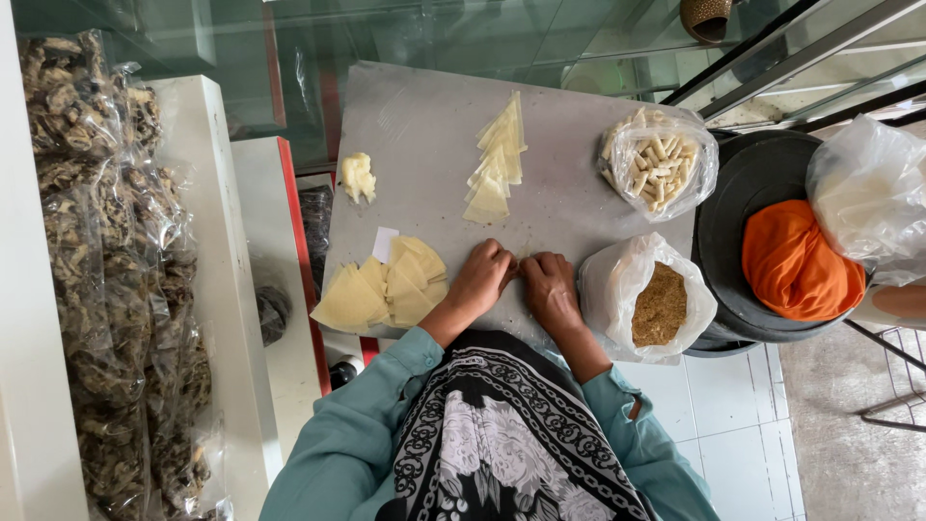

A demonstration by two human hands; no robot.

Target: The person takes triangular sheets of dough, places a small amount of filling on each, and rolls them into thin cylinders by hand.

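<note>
My left hand (480, 278) and my right hand (549, 287) meet at the near edge of a grey board (424, 145), fingertips pinched together over something small that the fingers hide. A loose stack of pale yellow square wrappers (381, 287) lies just left of my left hand. A fanned row of folded triangular wrappers (497, 159) sits farther up the board. A small pale lump of dough (358, 176) rests at the board's left side.
A plastic bag of brown crumb filling (659, 304) sits right of my right hand, a bag of finished rolls (658, 159) beyond it. A black pan (738, 193) holds an orange cloth (796, 260). Bags of dried dark goods (106, 270) line the left.
</note>
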